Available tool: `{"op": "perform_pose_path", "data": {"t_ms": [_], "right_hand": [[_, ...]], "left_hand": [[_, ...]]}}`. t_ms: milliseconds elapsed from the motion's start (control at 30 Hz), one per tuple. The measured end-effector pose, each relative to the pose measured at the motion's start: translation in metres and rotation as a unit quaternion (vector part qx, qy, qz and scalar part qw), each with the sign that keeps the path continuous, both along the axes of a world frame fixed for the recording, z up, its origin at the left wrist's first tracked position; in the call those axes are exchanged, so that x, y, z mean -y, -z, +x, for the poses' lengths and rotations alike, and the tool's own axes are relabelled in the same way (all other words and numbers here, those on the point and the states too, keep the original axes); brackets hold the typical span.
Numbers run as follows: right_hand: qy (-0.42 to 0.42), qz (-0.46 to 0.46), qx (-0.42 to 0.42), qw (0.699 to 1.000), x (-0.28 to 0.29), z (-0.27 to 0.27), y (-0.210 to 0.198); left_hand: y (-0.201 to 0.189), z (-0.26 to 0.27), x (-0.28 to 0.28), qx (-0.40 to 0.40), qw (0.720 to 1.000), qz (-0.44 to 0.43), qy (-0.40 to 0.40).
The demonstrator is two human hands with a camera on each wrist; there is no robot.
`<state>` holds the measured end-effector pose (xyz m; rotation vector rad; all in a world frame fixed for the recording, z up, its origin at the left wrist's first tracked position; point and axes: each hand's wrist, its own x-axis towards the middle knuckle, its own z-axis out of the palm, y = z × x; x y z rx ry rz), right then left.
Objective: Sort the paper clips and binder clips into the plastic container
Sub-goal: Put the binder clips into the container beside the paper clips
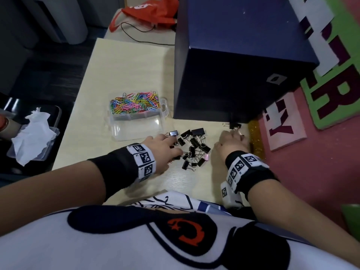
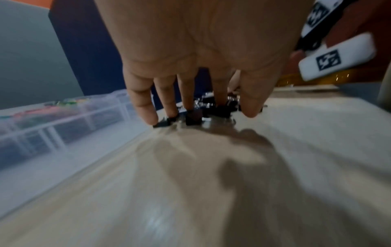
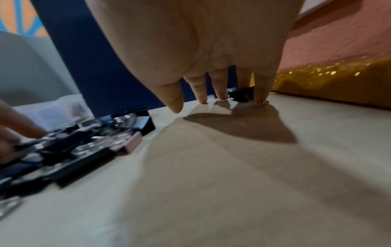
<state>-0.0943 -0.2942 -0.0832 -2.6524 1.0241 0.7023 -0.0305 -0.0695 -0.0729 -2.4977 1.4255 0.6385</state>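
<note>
Binder clips, black with one pink clip, loose heap on pale table, just in front of clear plastic container.

Container: far compartment full of coloured paper clips; open lid lying toward the heap. Left hand: fingers straight and spread, tips pressing on the heap's left side. Right hand: fingers straight, narrowly spread, tips on the table beside a lone black clip at the foot of a dark blue box. Gold glitter strip at the table's right edge.

Pale wooden table, pink wall
</note>
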Motion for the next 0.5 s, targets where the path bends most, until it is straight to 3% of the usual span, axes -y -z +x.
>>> {"op": "perform_pose_path", "data": {"t_ms": [233,300,367,400,500], "right_hand": [[-0.111,0.045,0.071,0.99,-0.028,0.002,-0.002],[-0.105,0.071,0.109,0.986,-0.033,0.003,-0.005],[-0.078,0.034,0.166,0.982,-0.036,0.003,-0.008],[-0.061,0.012,0.164,0.984,-0.038,0.003,-0.009],[-0.033,0.034,0.054,0.997,-0.044,0.002,-0.009]], "left_hand": [[0.012,0.005,-0.015,0.029,0.998,-0.035,-0.049],[0.013,0.005,-0.019,0.026,0.996,-0.055,-0.07],[0.011,0.004,-0.023,0.035,0.993,-0.06,-0.093],[0.011,0.003,-0.025,0.043,0.992,-0.05,-0.105],[0.006,0.002,-0.029,0.036,0.989,0.0,-0.143]]}}
